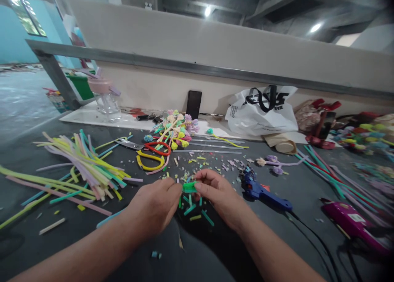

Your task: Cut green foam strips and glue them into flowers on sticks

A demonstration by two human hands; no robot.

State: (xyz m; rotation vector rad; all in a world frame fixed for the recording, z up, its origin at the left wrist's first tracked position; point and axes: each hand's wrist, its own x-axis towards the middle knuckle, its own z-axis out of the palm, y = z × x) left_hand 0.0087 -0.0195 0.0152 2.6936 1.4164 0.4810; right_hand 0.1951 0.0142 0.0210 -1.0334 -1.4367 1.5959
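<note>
My left hand (155,206) and my right hand (217,193) meet over the dark table (46,249). Both pinch a short green pipe-cleaner piece (189,187) between their fingertips, one hand at each end. Below the hands lie several cut green and yellow bits (197,212). A blue glue gun (261,191) lies just right of my right hand. Scissors with red and yellow handles (150,152) rest beyond my left hand.
A pile of long pastel pipe cleaners (86,165) lies at the left. A bunch of finished pipe-cleaner flowers (177,128) sits at the back, near a black phone (193,104) and a white bag (261,111). A pink glue gun (353,222) lies at the right.
</note>
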